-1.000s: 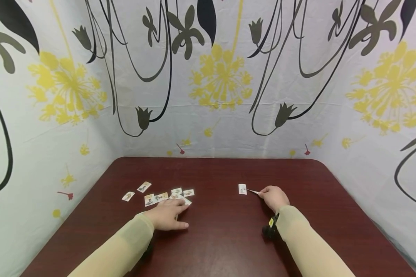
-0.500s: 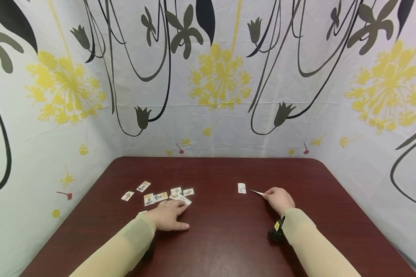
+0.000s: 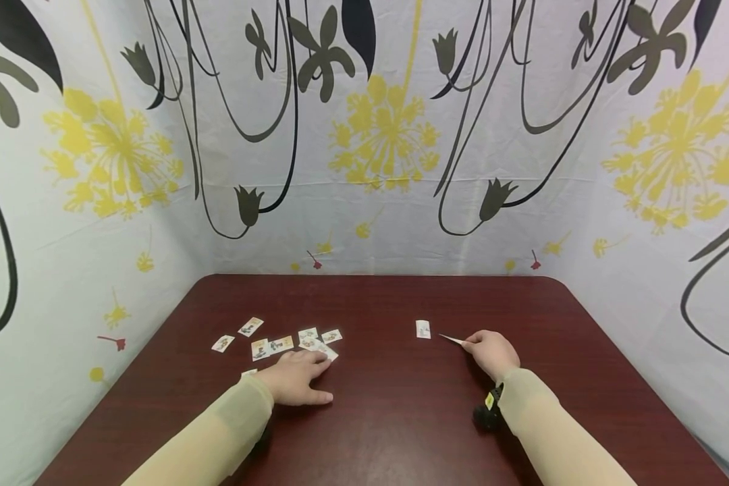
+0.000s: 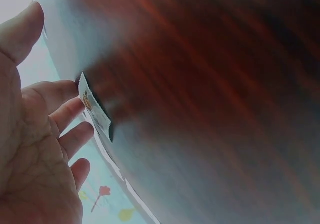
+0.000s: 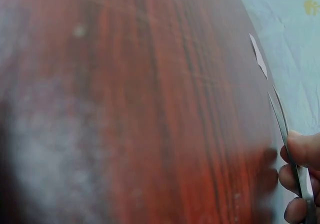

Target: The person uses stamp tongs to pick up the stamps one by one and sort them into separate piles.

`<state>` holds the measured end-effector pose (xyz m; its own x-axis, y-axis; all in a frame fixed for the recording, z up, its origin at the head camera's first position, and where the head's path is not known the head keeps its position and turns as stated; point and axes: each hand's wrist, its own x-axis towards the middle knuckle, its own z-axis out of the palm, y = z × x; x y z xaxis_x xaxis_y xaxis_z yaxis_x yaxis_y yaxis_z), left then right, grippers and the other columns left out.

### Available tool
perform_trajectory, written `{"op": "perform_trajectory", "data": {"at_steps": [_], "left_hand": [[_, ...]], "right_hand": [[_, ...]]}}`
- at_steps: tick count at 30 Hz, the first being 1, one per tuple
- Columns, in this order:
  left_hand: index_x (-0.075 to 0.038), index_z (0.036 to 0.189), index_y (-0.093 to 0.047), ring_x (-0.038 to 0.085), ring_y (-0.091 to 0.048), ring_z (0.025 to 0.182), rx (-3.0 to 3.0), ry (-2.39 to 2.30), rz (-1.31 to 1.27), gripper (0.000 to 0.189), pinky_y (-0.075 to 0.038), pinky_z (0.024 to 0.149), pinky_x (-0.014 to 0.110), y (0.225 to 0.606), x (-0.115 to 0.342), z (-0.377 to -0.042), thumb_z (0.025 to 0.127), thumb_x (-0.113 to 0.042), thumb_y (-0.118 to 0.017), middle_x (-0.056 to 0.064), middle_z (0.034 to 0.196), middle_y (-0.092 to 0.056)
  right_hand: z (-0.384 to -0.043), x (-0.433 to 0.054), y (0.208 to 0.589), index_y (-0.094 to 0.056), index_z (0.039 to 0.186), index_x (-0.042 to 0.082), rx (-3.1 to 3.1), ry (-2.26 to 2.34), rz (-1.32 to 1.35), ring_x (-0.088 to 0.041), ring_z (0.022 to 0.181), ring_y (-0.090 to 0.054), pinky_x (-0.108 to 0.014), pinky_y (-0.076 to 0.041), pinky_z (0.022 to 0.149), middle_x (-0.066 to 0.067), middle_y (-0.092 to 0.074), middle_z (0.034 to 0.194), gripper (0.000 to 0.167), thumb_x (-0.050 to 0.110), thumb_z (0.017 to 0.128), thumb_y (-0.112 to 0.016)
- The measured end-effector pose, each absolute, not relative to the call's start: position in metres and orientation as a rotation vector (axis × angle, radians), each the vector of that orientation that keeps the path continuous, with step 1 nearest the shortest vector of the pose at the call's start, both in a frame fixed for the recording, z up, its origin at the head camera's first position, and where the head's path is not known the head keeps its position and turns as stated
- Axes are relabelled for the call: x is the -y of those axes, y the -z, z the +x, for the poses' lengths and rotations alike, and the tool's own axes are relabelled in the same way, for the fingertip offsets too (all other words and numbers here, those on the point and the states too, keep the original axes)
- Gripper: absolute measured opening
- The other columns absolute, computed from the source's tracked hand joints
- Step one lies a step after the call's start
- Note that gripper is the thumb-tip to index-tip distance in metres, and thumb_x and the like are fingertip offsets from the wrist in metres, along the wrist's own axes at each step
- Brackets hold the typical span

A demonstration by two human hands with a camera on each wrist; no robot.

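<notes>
In my right hand (image 3: 492, 352) I pinch a pair of slim metal tweezers (image 5: 286, 134). Their two tips stand slightly apart with nothing between them, pointing left. Just beyond the tips a single stamp (image 3: 422, 329) lies flat on the table; the right wrist view shows this stamp (image 5: 258, 57) edge-on near the table's far edge. My left hand (image 3: 294, 378) reaches over the near side of a loose group of stamps, fingers extended and thumb spread. Its fingertips meet a stamp (image 4: 95, 107) with serrated edges. That hand partly covers the group.
Two stamps lie apart at the left, one nearer (image 3: 223, 343) and one farther (image 3: 251, 327). A stamp corner (image 3: 249, 372) shows beside the left sleeve. The dark red table (image 3: 376, 432) meets a patterned cloth (image 3: 370, 223) at its back and sides.
My right hand has drawn back to the right with the tweezers, widening the gap from the single stamp, which stays on the table. The left hand has barely moved.
</notes>
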<state>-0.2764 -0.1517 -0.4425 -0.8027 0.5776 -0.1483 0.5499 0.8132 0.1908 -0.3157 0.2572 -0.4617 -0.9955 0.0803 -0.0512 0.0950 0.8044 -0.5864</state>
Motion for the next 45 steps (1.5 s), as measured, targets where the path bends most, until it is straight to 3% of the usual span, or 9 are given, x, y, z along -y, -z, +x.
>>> {"op": "perform_trajectory", "data": {"at_steps": [32,40,45], "left_hand": [[-0.008,0.142,-0.049,0.027,-0.036,0.136,-2.794,-0.157,0.955,0.076,-0.027,0.108,0.048,0.443,0.141,-0.265,0.086,-0.060,-0.059,0.007,0.146,-0.042],[-0.007,0.144,-0.046,0.027,-0.032,0.140,-2.757,-0.172,0.948,0.078,-0.022,0.113,0.048,0.441,0.140,-0.264,0.087,-0.060,-0.059,0.007,0.151,-0.037],[-0.009,0.146,-0.043,0.037,-0.026,0.141,-2.717,-0.237,0.888,0.079,-0.020,0.114,0.050,0.438,0.139,-0.262,0.087,-0.059,-0.060,0.006,0.154,-0.033]], "right_hand": [[-0.301,-0.255,0.467,-0.074,0.093,0.017,-2.999,0.898,0.042,-0.016,0.078,-0.057,-0.036,-0.045,0.069,0.002,-0.067,0.093,0.014,0.028,0.089,-0.065],[-0.298,-0.246,0.467,-0.075,0.090,0.019,-3.006,0.920,0.030,-0.015,0.079,-0.058,-0.036,-0.045,0.070,0.004,-0.067,0.092,0.012,0.028,0.088,-0.067],[-0.297,-0.240,0.467,-0.075,0.090,0.020,-3.003,0.931,0.009,-0.014,0.078,-0.057,-0.035,-0.045,0.068,0.004,-0.068,0.092,0.011,0.027,0.088,-0.067]]}}
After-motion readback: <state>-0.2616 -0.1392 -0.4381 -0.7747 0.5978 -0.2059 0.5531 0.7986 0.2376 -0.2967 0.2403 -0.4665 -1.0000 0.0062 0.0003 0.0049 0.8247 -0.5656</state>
